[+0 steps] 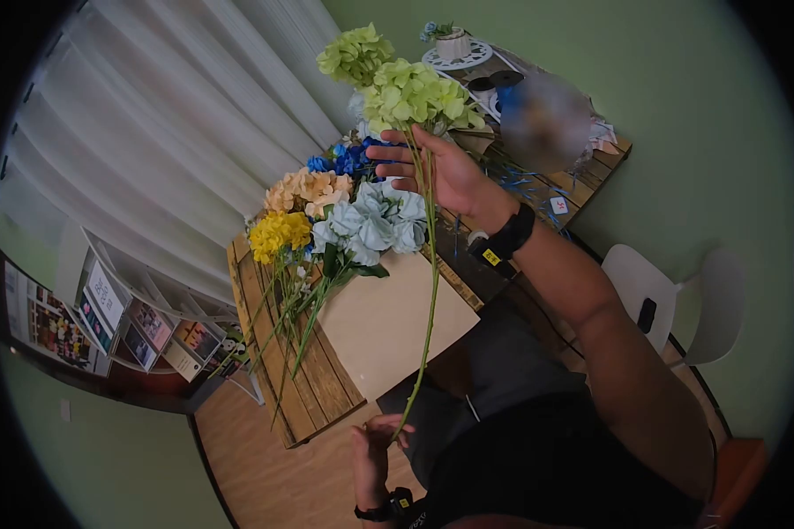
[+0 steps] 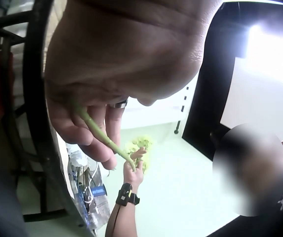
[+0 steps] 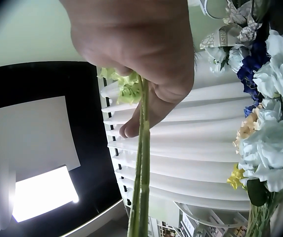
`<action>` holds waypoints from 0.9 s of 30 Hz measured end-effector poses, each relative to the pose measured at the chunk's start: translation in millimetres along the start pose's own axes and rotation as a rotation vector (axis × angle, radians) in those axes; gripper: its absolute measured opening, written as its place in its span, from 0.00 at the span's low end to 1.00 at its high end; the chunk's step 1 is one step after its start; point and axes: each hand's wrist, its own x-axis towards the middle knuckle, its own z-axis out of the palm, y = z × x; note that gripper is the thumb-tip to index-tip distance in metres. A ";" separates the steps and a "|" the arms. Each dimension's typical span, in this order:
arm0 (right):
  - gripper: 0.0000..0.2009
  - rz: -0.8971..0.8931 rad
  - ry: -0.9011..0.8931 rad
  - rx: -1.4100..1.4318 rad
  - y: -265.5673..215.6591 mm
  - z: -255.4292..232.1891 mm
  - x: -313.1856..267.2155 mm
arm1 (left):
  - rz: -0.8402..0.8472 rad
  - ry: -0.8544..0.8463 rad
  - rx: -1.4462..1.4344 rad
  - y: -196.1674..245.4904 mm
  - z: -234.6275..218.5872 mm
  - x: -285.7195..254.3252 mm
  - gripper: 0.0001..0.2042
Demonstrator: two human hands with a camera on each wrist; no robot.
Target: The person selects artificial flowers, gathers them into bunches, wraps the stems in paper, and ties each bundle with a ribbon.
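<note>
Two light-green hydrangea heads [image 1: 412, 93] rise at the top of long green stems [image 1: 431, 291] in the head view. Near the lower end, the left hand [image 1: 381, 438] pinches the stem; the left wrist view shows its fingers [image 2: 96, 143] curled about the stem [image 2: 99, 133]. Just below the blooms, the right hand [image 1: 454, 172] supports the stems with its fingers stretched out. In the right wrist view the stems [image 3: 142, 163] run past the thumb of the right hand [image 3: 136, 44], and part of the bloom [image 3: 126, 91] shows behind it.
Pale-blue roses [image 1: 375, 225], yellow flowers [image 1: 280, 236], peach flowers [image 1: 309, 191] and dark-blue flowers [image 1: 355, 160] lie on the wooden table [image 1: 313, 414], beside a beige sheet [image 1: 406, 326]. A white chair [image 1: 640, 286] stands right, and curtains [image 1: 176, 115] hang behind.
</note>
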 end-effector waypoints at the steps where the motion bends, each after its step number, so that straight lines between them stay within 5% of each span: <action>1: 0.26 0.005 0.008 0.002 -0.4 -2.4 0.3 | 0.007 0.027 -0.099 -8.7 3.6 -2.0 0.43; 12: 0.25 0.040 0.014 0.026 22.0 -8.0 9.3 | -0.011 0.031 -0.214 -11.7 1.5 -2.2 0.44; 14: 0.23 0.032 0.072 0.022 38.8 5.2 4.1 | 0.004 0.011 0.168 -4.5 1.7 1.0 0.30; 16: 0.20 0.061 0.122 0.026 73.4 28.0 -6.2 | -0.046 0.009 0.210 0.2 15.1 4.2 0.24; 19: 0.17 0.217 0.019 0.005 120.9 76.7 -34.1 | -0.127 -0.015 0.230 20.5 29.7 8.6 0.16; 24: 0.12 0.329 -0.210 -0.163 129.6 113.7 -47.4 | -0.046 0.255 0.074 34.4 24.0 1.5 0.11; 27: 0.15 0.149 -0.424 -0.358 134.9 91.6 -30.3 | 0.091 0.339 0.196 33.0 17.6 -1.1 0.12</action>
